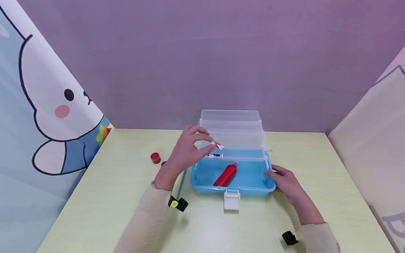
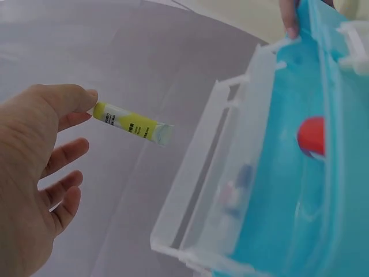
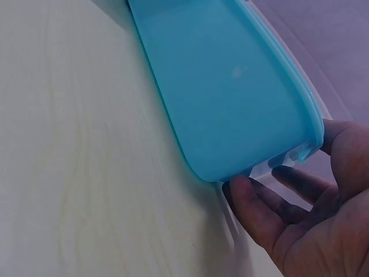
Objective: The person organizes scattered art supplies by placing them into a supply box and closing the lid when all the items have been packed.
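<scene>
My left hand (image 1: 189, 148) pinches a small paint tube (image 2: 132, 124) between thumb and fingertips, its other fingers loosely bent. The tube has a yellow label in the left wrist view but looks orange-red in the head view. It hovers over the raised clear trays of a blue plastic box (image 1: 251, 177) with its lid up. Gripping the box's right end is my right hand (image 1: 286, 181), thumb at the rim and fingers beneath in the right wrist view. Inside the box lies a red bottle (image 1: 226, 175), tilted. Another small tube (image 1: 215, 155) rests in a tray.
A small red jar (image 1: 155, 158) stands on the table left of the box. Beside the left forearm lies a thin teal stick (image 1: 182, 182), partly covered by that arm. The box's white latch (image 1: 231, 200) hangs down in front. A purple backdrop (image 1: 225, 59) rises behind the table.
</scene>
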Action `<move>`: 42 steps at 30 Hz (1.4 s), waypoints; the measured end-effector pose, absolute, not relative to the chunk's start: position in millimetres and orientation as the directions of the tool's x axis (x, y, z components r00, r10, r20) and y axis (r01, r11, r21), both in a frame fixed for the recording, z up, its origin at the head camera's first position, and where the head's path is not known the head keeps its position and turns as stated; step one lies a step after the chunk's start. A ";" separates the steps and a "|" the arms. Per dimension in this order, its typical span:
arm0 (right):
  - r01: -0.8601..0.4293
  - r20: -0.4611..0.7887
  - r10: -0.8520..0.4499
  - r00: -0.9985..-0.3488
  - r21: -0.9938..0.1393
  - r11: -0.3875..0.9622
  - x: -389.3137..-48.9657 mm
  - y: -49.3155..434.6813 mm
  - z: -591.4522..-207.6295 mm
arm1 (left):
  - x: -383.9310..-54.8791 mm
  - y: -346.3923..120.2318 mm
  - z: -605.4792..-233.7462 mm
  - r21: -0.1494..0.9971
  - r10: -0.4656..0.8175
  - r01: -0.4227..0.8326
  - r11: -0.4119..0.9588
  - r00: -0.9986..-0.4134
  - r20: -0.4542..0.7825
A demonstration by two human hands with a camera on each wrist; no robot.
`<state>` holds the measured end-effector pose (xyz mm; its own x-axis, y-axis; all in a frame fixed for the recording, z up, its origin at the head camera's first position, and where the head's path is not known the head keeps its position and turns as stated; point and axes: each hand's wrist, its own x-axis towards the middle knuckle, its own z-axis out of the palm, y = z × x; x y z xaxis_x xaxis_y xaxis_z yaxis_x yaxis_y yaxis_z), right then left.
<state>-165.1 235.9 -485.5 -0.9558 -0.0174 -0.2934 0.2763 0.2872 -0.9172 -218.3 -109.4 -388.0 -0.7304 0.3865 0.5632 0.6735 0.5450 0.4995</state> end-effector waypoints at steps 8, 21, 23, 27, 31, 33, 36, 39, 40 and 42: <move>0.274 -0.293 -0.025 -0.956 -0.920 0.281 -164.9 235.8 -484.6 | -224.6 -87.6 -374.5 0.497 0.408 0.702 0.509 -0.706 0.579; 0.278 -0.294 -0.020 -0.956 -0.922 0.268 -163.8 240.4 -484.9 | -240.6 -53.8 -364.2 0.556 0.449 0.640 0.530 -0.768 0.457; 0.280 -0.296 -0.019 -0.955 -0.923 0.264 -163.3 240.4 -485.4 | -242.9 -49.9 -364.0 0.563 0.457 0.639 0.525 -0.769 0.447; 0.286 -0.301 -0.017 -0.954 -0.922 0.259 -162.1 239.7 -486.2 | -245.9 -44.5 -364.9 0.564 0.469 0.643 0.518 -0.765 0.441; 0.287 -0.302 -0.021 -0.953 -0.923 0.256 -161.0 239.2 -485.7 | -247.1 -41.3 -365.9 0.561 0.477 0.637 0.530 -0.770 0.423; 0.285 -0.301 -0.025 -0.953 -0.925 0.253 -160.4 239.0 -485.1 | -247.2 -40.4 -366.3 0.561 0.477 0.628 0.539 -0.777 0.412; 0.283 -0.300 -0.031 -0.954 -0.925 0.252 -159.8 238.4 -484.8 | -246.5 -39.7 -366.1 0.574 0.472 0.618 0.537 -0.784 0.403; 0.285 -0.303 -0.033 -0.952 -0.924 0.254 -159.7 238.1 -485.0 | -246.3 -39.3 -366.4 0.585 0.468 0.611 0.534 -0.790 0.397; 0.286 -0.303 -0.033 -0.952 -0.924 0.255 -159.8 238.0 -485.2 | -246.4 -39.3 -366.6 0.588 0.467 0.608 0.533 -0.791 0.395; 0.286 -0.304 -0.033 -0.952 -0.924 0.256 -159.8 237.8 -485.4 | -246.8 -39.7 -367.4 0.586 0.467 0.605 0.539 -0.794 0.390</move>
